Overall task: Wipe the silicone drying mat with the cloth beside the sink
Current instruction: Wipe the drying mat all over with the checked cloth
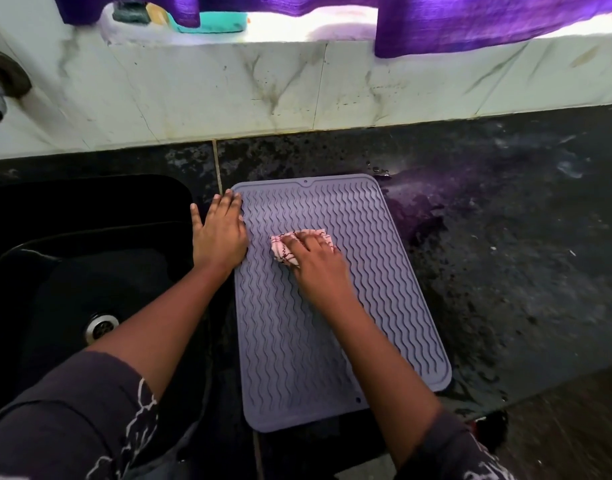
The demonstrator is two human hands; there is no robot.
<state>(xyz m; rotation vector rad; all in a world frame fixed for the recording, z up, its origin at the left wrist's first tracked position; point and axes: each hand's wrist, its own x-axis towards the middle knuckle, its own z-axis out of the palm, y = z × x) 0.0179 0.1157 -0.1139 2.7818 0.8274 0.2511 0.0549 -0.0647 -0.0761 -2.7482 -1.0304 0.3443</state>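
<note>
A right hand [313,259] presses a bunched checked cloth [299,244] onto the grey silicone drying mat [332,327] beside the black sink [72,271]; the left hand [219,232] lies flat, fingers spread, on the mat's left edge. Open countertop [522,254] lies to the right.

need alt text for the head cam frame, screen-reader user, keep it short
A person's right hand presses a bunched pink checked cloth onto a grey ribbed silicone drying mat, while the left hand lies flat on the mat's left edge. The mat sits on a dark wet countertop beside a black sink.
</note>
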